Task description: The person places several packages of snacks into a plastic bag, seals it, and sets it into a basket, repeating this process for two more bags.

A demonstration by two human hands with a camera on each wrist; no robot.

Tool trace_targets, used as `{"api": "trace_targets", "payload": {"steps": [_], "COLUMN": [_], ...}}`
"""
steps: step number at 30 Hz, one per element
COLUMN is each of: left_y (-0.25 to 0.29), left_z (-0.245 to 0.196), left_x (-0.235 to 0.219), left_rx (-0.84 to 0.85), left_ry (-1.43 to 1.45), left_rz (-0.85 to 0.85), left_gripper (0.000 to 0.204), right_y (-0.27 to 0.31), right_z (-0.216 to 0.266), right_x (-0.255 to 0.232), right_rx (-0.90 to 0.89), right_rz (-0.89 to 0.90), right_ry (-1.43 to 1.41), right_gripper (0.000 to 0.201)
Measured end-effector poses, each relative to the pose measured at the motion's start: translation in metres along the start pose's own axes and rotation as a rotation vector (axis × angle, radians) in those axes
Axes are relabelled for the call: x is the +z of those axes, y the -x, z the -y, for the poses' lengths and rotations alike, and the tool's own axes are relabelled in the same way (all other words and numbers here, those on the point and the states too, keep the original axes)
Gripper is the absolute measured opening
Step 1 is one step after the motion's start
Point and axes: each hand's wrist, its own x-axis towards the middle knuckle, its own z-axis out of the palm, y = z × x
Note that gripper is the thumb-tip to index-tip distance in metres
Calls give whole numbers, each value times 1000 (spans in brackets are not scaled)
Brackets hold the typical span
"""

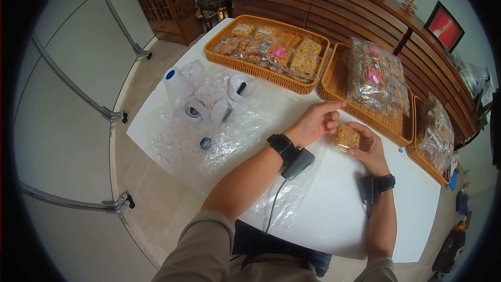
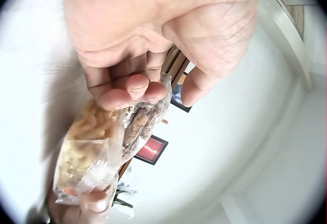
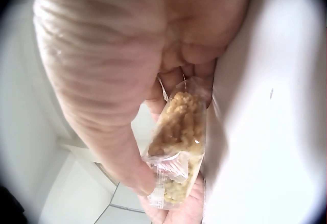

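Observation:
A small clear packet of yellowish, knobbly snack (image 1: 346, 138) is in my right hand (image 1: 371, 152), pinched between thumb and fingers above the white table. In the right wrist view the packet (image 3: 179, 127) stands on edge, its crimped end near the thumb. My left hand (image 1: 314, 124) is just left of it, palm turned up and fingers loosely bent. The left wrist view has these fingertips at the packet's (image 2: 89, 147) upper end, the thumb apart; whether they touch it I cannot tell.
Wicker trays (image 1: 266, 75) of bagged snacks line the table's (image 1: 334, 198) far and right edges. At the left lie a white roll (image 1: 179, 83), white cups or rolls, scattered small packets (image 1: 172, 138) and clear plastic film (image 1: 235, 141). Wheeled metal-framed panels stand further left.

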Motion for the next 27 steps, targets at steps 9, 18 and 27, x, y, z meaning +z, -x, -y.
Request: {"api": "trace_targets", "payload": {"steps": [9, 18, 27], "left_y": [0, 1, 1], "left_z": [-1, -2, -1], "left_x": [0, 2, 2], "left_rx": [12, 1, 6], "left_ry": [-7, 2, 17], "left_rz": [2, -10, -1], "left_gripper": [36, 36, 34], "right_y": [-1, -1, -1], "right_z": [-1, 2, 5], "right_x": [2, 5, 5], "right_rx": [-21, -16, -21], "right_rz": [26, 13, 4], "right_ry": [49, 110, 144], "right_gripper": [77, 76, 73]}}
